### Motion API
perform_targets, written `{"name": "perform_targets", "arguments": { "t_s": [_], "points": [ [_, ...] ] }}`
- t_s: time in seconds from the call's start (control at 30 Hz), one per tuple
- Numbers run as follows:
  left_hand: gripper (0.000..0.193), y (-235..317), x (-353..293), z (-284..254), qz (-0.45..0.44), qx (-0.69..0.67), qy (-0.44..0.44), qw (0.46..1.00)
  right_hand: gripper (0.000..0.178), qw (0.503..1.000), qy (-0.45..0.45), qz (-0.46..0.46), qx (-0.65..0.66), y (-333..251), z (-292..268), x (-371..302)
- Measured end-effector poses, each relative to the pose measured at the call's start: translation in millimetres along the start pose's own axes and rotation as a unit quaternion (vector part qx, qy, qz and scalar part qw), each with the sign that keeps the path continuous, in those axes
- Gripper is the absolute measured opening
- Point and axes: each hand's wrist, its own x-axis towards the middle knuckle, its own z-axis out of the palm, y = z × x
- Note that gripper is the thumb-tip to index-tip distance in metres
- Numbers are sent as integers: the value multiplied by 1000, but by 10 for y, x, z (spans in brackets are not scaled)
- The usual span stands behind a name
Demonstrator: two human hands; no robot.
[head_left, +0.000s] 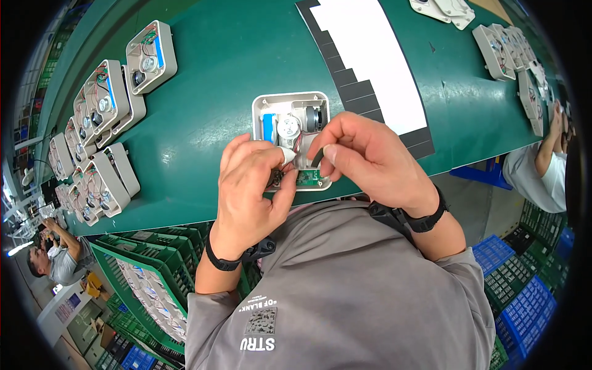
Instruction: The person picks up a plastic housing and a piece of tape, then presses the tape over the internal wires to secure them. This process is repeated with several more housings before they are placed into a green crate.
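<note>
A light-grey plastic housing [258,106] lies open in front of me on the table. Inside it are a blue block [269,128], a round silver part [288,127], a black cylindrical part [314,119], thin red wires and a green circuit board [308,177]. My right hand [373,161] pinches a short black strip [317,156] between thumb and forefinger, above the housing's right side. Curled over its lower left corner is my left hand [250,188], a white cover on one fingertip. Its thumb and finger close near dark parts and wires; what they grip is hidden.
Beside the housing, a white backing sheet [376,55] carries black strips [361,98] along its edge. Several similar filled housings [102,102] stand at left, others [496,52] at far right. Green crates [145,271] and blue crates [524,314] stand below the table [216,74]. Co-workers sit at both ends.
</note>
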Motion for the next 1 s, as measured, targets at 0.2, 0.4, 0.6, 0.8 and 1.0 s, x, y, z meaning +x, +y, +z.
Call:
{"name": "perform_targets", "arguments": {
  "t_s": [0.2, 0.4, 0.6, 0.8, 1.0],
  "points": [
    [42, -40, -67, 136, -72, -15, 89, 993, 8, 996, 18, -11, -89, 38, 29, -22],
    [45, -99, 12, 127, -37, 94, 162, 982, 9, 963, 64, -164, -205, 87, 69, 33],
    [41, -182, 93, -25, 104, 92, 11, 990, 8, 940, 79, -214, -253, 81, 85, 115],
    [30, -217, 107, -12, 36, 23, -30, 999, 7, 953, 97, -167, -232, 143, 71, 120],
    [33, -113, 153, -32, 17, 30, -36, 999, 8, 943, 95, -197, -252, 174, 2, 160]
  ]
}}
